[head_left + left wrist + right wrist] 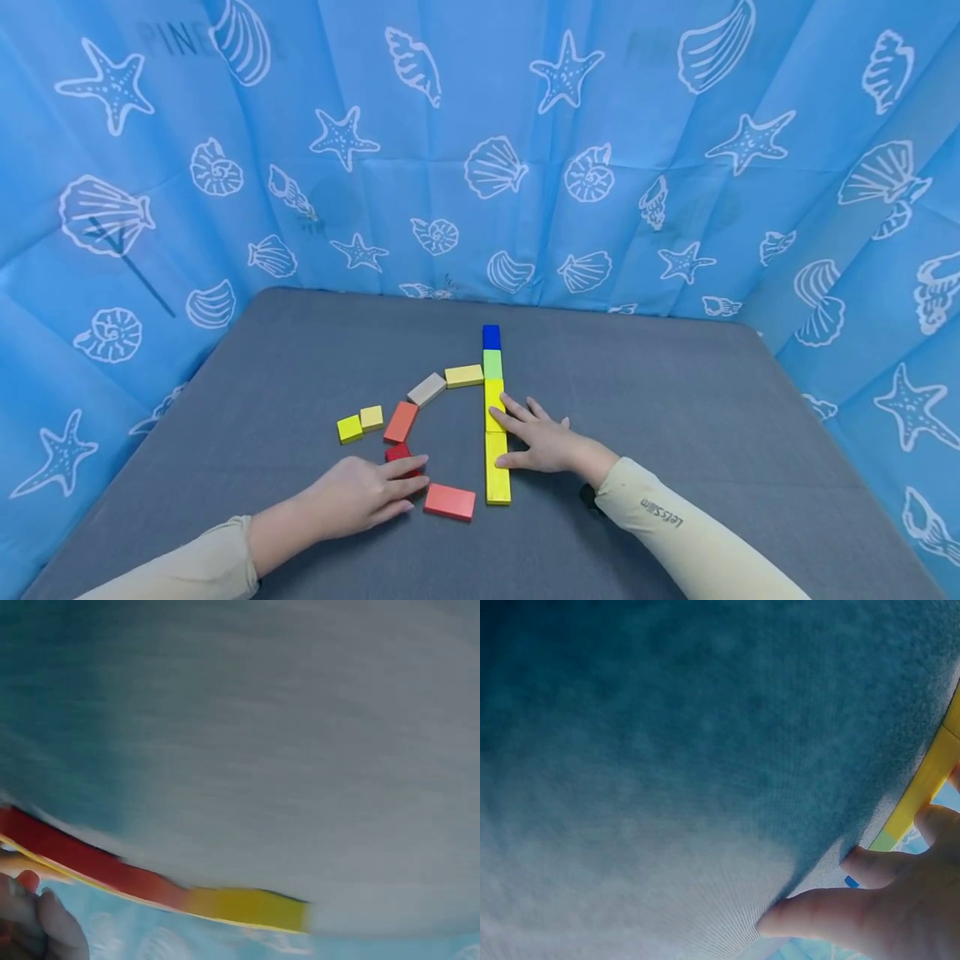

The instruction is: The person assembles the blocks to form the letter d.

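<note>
In the head view my left hand [358, 496] reaches over a dark red block [397, 452]. Its thumb and fingers lie around this block and cover much of it. My right hand [551, 442] lies spread at the right edge of two yellow blocks [497, 471], touching them with straight fingers. These stand end to end below a green block [492, 363] and a blue block [491, 337]. Curving left from that column are a pale yellow block [464, 376], a grey-beige block [427, 390] and an orange-red block [401, 422]. A coral block [450, 502] lies right of my left fingertips.
A small yellow cube [349, 429] and a pale yellow cube [371, 418] sit left of the curve. Everything lies on a grey cloth-covered table [637, 375]. Blue curtains [450, 208] with shell patterns stand behind and at both sides. The left wrist view is blurred.
</note>
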`<state>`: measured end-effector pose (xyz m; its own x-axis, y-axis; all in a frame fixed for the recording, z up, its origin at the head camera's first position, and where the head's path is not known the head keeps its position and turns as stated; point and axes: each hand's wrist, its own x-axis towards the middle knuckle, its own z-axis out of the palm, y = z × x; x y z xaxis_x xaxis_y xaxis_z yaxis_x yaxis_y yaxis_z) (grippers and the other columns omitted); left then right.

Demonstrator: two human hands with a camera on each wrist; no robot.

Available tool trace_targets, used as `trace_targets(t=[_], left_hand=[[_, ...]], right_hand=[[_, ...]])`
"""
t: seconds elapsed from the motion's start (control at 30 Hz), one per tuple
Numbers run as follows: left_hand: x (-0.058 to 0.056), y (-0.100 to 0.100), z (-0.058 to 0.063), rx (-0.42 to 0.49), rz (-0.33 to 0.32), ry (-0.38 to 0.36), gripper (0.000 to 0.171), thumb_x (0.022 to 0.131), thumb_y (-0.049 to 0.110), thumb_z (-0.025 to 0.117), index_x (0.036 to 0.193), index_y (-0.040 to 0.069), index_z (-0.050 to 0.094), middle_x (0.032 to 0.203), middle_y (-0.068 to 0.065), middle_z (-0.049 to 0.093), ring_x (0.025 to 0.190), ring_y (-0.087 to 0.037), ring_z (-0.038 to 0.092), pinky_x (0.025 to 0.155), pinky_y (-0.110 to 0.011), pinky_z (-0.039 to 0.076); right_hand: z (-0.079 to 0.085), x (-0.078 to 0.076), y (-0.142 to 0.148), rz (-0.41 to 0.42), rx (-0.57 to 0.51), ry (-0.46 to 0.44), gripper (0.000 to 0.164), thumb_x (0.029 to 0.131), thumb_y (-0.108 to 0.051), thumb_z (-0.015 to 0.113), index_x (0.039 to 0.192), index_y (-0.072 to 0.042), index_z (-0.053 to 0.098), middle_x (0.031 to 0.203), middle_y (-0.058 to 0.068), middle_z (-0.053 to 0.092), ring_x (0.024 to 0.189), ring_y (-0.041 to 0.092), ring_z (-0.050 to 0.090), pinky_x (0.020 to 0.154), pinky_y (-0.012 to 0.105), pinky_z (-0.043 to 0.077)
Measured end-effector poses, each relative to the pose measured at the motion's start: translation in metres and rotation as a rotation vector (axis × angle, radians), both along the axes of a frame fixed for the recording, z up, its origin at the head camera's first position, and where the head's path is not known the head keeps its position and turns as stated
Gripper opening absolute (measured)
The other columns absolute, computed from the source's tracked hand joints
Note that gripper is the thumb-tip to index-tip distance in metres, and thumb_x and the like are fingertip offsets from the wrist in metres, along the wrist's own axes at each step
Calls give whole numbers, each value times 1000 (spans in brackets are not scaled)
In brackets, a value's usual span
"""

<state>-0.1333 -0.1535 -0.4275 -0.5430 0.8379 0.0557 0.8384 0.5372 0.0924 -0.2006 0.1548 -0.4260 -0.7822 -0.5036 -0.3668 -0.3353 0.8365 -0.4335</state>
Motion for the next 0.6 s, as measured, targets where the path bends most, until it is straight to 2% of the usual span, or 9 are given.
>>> trace_targets(t=[0.17,0.3,0.6], left_hand=[[7,13,-2,-61,-47,-60,43,98,41,55,138,24,57,142,2,52,52,0,41,56,-11,37],[8,14,-2,-92,-30,-71,43,98,40,56,138,26,57,142,4,51,54,0,43,56,-12,39],[7,11,-2,-68,-10,-78,40,97,36,60,135,24,60,139,3,54,50,0,40,56,-12,40]], right_hand=[[0,0,0,-2,7,0,78,90,-50,63,155,-24,28,163,1,9,145,44,6,96,81,10],[0,0,0,-3,11,-5,78,90,-51,63,155,-24,28,163,1,9,145,44,5,96,81,9],[0,-1,1,5,11,-5,79,90,-51,63,155,-24,27,163,1,8,145,44,4,96,81,9]])
